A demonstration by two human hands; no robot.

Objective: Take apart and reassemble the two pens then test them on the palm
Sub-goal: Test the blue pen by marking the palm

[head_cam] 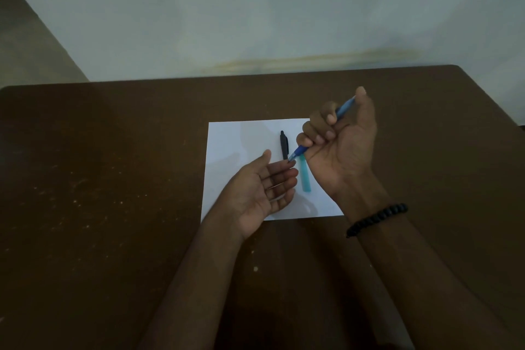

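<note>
Testing appears to be under way: the blue pen (321, 133) is gripped in the curled fingers of the right hand (339, 142), thumb at its upper end, and its tip is brought against the fingertips of the left hand (262, 190), which is held spread, palm up. The blue pen is judged reassembled, since barrel and tip are seen as one piece. A teal cap (305, 176) is left lying on the white paper (241, 156), just beside the left fingers, so capping is judged outstanding. The black pen (284, 145) is laid on the paper, capped and apparently whole; whether it has been tested cannot be told. No ink mark is discernible on the palm in the dim light. No brand, label or writing can be read on either pen, the paper or the desk (113, 179).
</note>
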